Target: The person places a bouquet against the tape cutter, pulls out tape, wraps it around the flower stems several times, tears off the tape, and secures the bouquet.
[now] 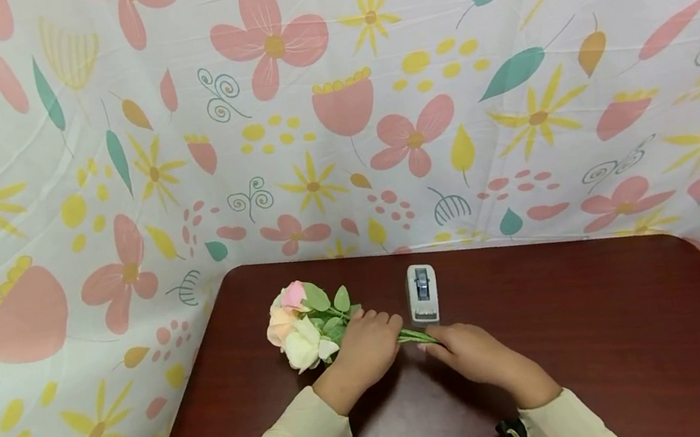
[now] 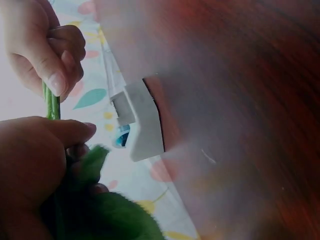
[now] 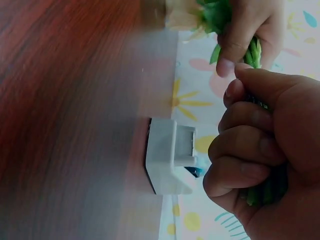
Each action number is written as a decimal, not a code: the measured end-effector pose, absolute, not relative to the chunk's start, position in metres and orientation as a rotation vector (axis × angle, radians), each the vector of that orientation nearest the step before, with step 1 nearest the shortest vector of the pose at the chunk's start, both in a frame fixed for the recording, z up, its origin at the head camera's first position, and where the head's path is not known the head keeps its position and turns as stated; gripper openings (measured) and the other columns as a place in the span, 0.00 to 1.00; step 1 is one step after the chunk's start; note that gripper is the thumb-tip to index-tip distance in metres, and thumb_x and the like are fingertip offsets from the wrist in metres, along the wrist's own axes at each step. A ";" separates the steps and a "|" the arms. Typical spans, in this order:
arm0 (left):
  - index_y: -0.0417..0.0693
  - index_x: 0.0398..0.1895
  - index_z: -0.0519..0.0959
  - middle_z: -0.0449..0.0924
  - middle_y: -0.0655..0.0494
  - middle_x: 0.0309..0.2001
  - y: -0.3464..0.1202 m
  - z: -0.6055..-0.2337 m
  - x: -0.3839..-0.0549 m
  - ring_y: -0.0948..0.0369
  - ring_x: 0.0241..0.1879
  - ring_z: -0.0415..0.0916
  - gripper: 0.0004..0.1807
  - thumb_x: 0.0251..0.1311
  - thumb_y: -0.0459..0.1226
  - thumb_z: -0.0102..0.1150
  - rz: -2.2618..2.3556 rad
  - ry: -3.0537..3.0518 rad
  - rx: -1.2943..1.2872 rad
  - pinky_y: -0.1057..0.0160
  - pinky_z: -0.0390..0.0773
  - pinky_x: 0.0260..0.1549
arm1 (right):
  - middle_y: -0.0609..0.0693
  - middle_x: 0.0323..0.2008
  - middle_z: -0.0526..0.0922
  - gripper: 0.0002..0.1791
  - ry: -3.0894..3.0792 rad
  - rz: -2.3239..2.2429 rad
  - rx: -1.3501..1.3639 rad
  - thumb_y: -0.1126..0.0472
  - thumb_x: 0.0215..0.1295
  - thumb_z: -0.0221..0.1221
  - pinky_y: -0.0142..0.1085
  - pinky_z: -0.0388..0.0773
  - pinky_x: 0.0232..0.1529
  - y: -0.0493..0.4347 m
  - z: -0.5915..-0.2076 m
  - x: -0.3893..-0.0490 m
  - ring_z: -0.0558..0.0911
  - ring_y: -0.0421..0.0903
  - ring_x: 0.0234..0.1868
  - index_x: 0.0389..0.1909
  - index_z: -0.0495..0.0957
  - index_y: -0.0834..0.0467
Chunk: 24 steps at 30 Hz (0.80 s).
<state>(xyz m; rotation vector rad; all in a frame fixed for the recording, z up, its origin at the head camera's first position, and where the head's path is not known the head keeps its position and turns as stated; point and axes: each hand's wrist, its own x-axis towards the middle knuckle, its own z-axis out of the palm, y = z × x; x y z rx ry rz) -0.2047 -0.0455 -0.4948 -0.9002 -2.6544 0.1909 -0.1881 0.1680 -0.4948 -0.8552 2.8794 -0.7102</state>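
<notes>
A bunch of artificial roses (image 1: 304,342) in pink, peach and white lies sideways over the table, blooms to the left. My left hand (image 1: 372,341) grips its green stems just below the leaves. Farther down, my right hand (image 1: 474,353) curls round the stem ends, which poke out below the fist in the right wrist view (image 3: 255,195). A short stretch of bare green stems (image 2: 52,102) shows between the two hands. Just beyond them stands a white tape dispenser (image 1: 423,293) with a bluish roll, touched by neither hand.
The dark red-brown wooden table (image 1: 613,314) spreads widest to the right. A small black object (image 1: 511,430) lies by the right cuff at the near side. Behind and to the left hangs a white cloth (image 1: 283,145) printed with flowers and leaves.
</notes>
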 end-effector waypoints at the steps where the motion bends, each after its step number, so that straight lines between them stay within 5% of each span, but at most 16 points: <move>1: 0.56 0.34 0.78 0.82 0.62 0.30 -0.044 -0.496 -0.206 0.60 0.30 0.77 0.10 0.61 0.49 0.66 0.197 -2.656 -0.892 0.63 0.67 0.34 | 0.37 0.22 0.73 0.10 2.888 -0.701 -0.858 0.54 0.74 0.57 0.37 0.72 0.30 0.168 -0.495 -0.189 0.75 0.36 0.26 0.30 0.73 0.46; 18: 0.61 0.29 0.83 0.85 0.64 0.28 -0.022 -0.501 -0.229 0.62 0.28 0.82 0.09 0.64 0.51 0.64 0.231 -2.834 -0.885 0.62 0.73 0.32 | 0.38 0.28 0.78 0.04 2.883 -0.665 -0.783 0.55 0.73 0.59 0.38 0.74 0.35 0.181 -0.499 -0.201 0.76 0.37 0.32 0.36 0.77 0.49; 24: 0.60 0.24 0.83 0.86 0.64 0.27 -0.014 -0.503 -0.235 0.62 0.28 0.83 0.13 0.65 0.52 0.62 0.233 -2.849 -0.877 0.60 0.78 0.30 | 0.42 0.32 0.85 0.04 3.022 -0.556 -0.748 0.55 0.69 0.63 0.46 0.74 0.41 0.181 -0.496 -0.201 0.80 0.44 0.35 0.35 0.80 0.49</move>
